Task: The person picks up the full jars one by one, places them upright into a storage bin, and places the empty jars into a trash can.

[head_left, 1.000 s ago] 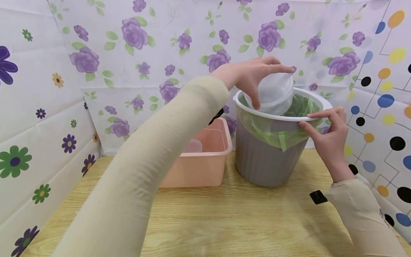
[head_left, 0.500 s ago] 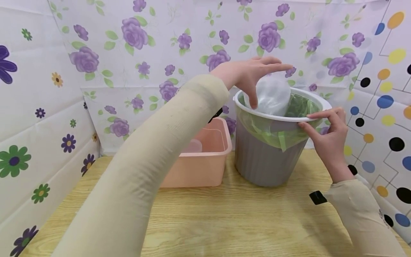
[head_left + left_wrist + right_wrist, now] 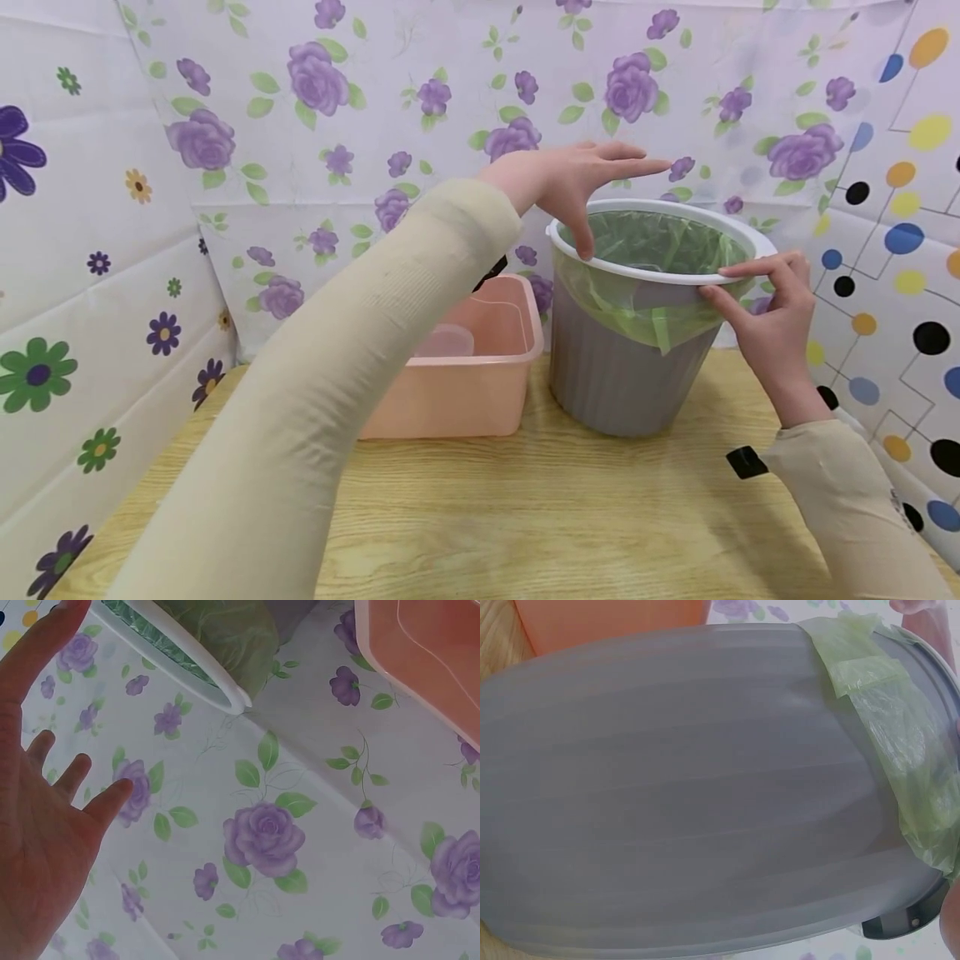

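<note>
In the head view a grey trash can (image 3: pixel 618 375) with a white rim leans slightly, lined with a pale green bag (image 3: pixel 652 242) folded over its edge. My left hand (image 3: pixel 572 185) hovers over the can's left side, fingers spread and holding nothing; the left wrist view also shows it bare. With thumb and index finger my right hand (image 3: pixel 776 329) pinches the near right part of the rim. The right wrist view is mostly filled by the can's side, and only bits of the right hand appear at its edge. The bottom inside the can is hidden.
Left of the can stands a peach plastic tub (image 3: pixel 457 400), partly behind my left sleeve. A clear round container (image 3: pixel 450 340) lies inside it. Both vessels stand on a wood-grain table (image 3: pixel 525 517), with a flowered sheet (image 3: pixel 420 50) hanging behind.
The clear plastic bowl has left my left hand and dropped into the trash can, out of sight. The left hand has shifted slightly left. My right hand stays on the rim.
</note>
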A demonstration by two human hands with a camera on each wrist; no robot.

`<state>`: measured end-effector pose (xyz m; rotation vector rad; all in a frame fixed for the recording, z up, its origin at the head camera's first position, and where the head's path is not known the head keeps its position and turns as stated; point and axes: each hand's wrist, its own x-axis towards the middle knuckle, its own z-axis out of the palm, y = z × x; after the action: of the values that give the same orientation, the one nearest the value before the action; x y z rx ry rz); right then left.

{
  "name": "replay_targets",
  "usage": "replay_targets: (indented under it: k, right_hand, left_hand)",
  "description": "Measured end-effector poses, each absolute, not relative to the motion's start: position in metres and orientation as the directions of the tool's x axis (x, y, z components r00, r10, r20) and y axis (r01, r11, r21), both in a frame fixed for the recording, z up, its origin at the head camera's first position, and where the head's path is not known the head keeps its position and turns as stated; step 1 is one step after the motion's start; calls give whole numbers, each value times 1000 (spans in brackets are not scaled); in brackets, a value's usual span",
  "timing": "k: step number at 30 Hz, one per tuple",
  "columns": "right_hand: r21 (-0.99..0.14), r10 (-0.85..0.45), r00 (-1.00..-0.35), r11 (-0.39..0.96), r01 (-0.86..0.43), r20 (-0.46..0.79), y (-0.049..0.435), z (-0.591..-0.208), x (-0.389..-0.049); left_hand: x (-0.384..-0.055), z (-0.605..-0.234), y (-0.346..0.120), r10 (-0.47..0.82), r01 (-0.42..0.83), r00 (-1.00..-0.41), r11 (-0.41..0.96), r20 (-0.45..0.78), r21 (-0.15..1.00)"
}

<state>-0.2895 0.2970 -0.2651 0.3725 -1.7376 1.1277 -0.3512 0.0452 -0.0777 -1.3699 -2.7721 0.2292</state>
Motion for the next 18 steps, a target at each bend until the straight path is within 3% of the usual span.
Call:
replay_targets:
  k: [9, 18]
  right_hand:
    - [-500, 237, -445, 517, -695, 863, 298, -265, -289]
    - [-456, 231, -398, 559, -692, 888, 306, -274, -302]
  left_hand:
    - [-352, -80, 40, 801, 796, -599, 592, -19, -128]
    - [-341, -100, 34, 870, 863, -493, 492, 22, -118]
